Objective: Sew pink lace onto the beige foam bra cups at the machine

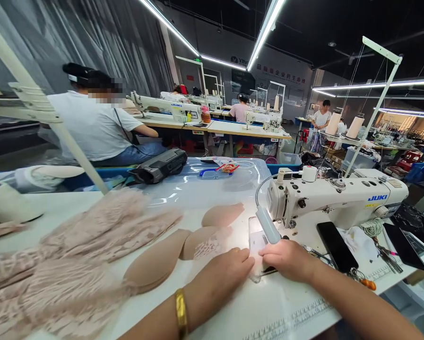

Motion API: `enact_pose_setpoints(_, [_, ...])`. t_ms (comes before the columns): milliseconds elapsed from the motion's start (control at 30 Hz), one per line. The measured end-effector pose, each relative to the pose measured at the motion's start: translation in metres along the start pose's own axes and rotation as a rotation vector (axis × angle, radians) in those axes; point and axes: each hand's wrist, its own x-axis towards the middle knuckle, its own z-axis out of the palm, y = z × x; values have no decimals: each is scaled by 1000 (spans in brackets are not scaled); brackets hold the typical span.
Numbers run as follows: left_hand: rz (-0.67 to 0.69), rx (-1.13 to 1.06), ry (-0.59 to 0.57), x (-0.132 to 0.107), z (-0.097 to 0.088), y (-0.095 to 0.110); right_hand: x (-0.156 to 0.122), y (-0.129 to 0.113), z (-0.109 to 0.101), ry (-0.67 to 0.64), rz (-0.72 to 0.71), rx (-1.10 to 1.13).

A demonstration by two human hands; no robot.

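Observation:
My left hand (226,269), with a gold bangle (181,309) at the wrist, rests palm down beside the sewing machine's needle plate (256,240). Its fingers are drawn together; what they hold is hidden in glare. Opposite it my right hand (288,259) is closed, thumb and fingers pinched over the plate's front edge, their contents unclear. Just beyond the left hand lies a beige moulded bra cup with patterned mesh (208,243). More cups, one brown-beige (155,262) and one farther back (222,215), lie nearby. A small gooseneck lamp (268,226) shines over the plate.
The white JUKI sewing machine (339,198) stands at right, with a black phone (337,246) before it. Patterned beige mesh garments (73,264) cover the left side. A clear plastic sheet (162,193) carries a black device (160,166). A co-worker (91,123) sits beyond.

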Motion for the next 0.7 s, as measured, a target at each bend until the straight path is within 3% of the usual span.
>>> enact_pose_setpoints(67, [-26, -19, -4, 5, 10, -2, -1, -1, -6, 13, 29, 6])
enact_pose_setpoints(167, [-16, -31, 78, 4, 19, 1, -4, -6, -14, -2, 70, 6])
enact_pose_setpoints(267, [14, -75, 144, 2, 18, 4, -7, -8, -20, -32, 83, 20])
enact_pose_setpoints(467, [-12, -138, 93, 5, 18, 4, -10, -6, -25, -50, 99, 105])
enact_pose_setpoints(700, [3, -171, 167, 3, 25, 4, -9, -7, -27, -60, 103, 138])
